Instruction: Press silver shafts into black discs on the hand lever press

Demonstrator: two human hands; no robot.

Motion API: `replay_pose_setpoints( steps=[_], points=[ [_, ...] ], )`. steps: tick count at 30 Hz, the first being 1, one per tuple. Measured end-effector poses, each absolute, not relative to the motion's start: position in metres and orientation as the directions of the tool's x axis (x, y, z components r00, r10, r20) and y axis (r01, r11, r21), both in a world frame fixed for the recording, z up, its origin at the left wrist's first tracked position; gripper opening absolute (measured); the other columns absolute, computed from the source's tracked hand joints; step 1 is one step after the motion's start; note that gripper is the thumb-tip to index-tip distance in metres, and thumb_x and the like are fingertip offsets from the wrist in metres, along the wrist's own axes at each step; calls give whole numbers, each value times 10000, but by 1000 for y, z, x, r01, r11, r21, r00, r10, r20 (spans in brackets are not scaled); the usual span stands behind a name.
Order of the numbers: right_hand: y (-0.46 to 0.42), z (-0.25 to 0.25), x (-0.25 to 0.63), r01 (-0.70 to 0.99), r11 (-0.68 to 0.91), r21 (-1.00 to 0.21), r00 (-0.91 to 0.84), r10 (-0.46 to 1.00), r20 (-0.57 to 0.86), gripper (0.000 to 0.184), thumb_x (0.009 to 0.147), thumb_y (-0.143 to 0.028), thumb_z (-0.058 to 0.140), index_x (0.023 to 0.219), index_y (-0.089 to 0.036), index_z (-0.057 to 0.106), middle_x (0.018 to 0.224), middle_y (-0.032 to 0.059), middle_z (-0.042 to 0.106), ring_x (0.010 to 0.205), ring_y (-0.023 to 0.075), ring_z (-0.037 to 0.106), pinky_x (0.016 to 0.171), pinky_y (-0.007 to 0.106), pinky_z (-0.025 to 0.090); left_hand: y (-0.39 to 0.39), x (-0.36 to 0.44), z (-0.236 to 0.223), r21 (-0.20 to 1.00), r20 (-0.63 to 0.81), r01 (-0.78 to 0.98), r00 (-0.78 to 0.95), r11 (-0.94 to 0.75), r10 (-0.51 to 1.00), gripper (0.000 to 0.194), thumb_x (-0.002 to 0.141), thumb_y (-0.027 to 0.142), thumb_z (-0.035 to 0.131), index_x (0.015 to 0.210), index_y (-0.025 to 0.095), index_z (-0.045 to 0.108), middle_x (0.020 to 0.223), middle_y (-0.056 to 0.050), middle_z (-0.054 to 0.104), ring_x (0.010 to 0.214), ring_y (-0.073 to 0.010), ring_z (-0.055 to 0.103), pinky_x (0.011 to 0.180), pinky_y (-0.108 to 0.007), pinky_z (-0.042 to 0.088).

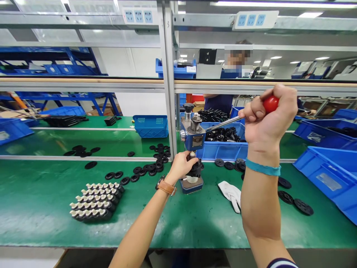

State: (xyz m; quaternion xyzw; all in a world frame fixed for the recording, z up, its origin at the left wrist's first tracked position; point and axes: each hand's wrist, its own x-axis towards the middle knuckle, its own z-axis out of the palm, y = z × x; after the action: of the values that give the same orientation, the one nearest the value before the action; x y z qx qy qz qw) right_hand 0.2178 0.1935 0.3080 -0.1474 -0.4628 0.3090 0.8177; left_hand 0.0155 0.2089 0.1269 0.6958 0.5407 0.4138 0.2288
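Red knob (270, 104) sits fist-wrapped in right hand (269, 121); left hand (181, 165) pinches black part (195, 169).

Both forearms are bare from wrist to elbow. The left wrist carries a wristwatch (166, 186) on a tan leather strap, with a dark metal case showing at the edge of the strap. The right wrist wears 1 narrow teal wristband (263, 168), plain and unmarked, sitting snug just below the hand. At the bottom edge, by the right elbow, a dark navy sleeve (281, 263) with thin white stripes shows.
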Motion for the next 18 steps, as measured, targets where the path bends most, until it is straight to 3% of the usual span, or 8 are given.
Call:
replay_pose_setpoints(
  steps=[18],
  points=[
    [167, 276, 221, -378, 821, -427, 484, 569, 665, 284, 833, -204, 396, 559, -220, 471, 420, -75, 238, 362, 88, 201, 402, 258, 352, 210, 16, 125, 815, 300, 493, 94, -306, 949, 180, 824, 331, 682, 745, 168, 681, 679, -3, 688, 637, -167, 587, 586, -267, 397]
  ],
)
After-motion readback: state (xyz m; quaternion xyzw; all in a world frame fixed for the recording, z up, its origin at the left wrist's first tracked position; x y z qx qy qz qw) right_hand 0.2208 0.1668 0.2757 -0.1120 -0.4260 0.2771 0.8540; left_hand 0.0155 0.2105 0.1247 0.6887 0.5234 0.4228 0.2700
